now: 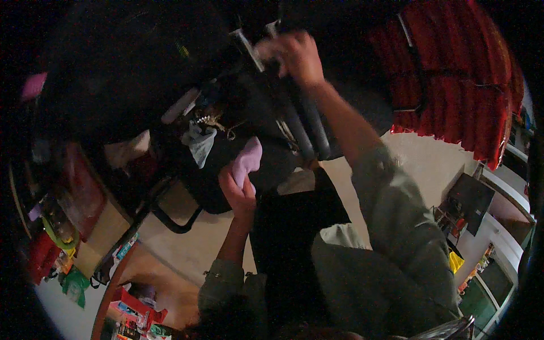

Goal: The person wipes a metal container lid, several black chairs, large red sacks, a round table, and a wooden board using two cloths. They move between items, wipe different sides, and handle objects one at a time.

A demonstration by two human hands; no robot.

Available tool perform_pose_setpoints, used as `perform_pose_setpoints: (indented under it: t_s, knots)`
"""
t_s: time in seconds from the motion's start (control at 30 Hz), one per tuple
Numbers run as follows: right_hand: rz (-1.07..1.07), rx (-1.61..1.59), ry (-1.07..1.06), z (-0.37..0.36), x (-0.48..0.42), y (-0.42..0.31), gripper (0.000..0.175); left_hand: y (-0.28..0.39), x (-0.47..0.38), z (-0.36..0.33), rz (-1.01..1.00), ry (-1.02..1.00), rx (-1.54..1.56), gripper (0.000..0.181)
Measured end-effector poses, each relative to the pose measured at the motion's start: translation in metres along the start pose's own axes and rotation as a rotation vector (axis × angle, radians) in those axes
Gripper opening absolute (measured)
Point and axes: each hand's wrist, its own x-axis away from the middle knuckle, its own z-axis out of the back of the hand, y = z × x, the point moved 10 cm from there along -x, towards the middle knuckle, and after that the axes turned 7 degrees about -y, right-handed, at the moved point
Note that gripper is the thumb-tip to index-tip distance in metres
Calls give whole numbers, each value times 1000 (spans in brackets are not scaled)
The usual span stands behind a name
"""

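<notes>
In my left hand (239, 191), near the middle of the view, is a pink cloth item (248, 159), perhaps a sock, gripped at its lower end and pointing up. Ahead and to the right, my right hand (293, 55) is raised over a dark surface, close to a pale metal bar (250, 49); it is blurred, so whether it touches the bar or holds anything cannot be told. Left of the pink item lies a pale grey cloth (200, 144), with a small tangle of cord and beads (212, 121) and a pale elongated object (180, 106) behind it.
Two dark padded tubes (299, 127) run below my right hand. A red pleated curtain (450, 80) hangs at the right. Bent black metal tubing (176, 225) stands at the lower left over the pale floor (170, 250). Red packages (136, 306) lie on a wooden surface at the bottom left.
</notes>
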Motion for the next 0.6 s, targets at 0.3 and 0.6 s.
perform_pose_setpoints:
  t_s: [0.3, 0.6]
  knots:
    - [-379, -559, -113, 14, 208, 21, 58, 100, -120, -50, -73, 210, 246, 44]
    - [147, -135, 202, 126, -43, -17, 66, 167, -148, -115, -233, 394, -393, 60]
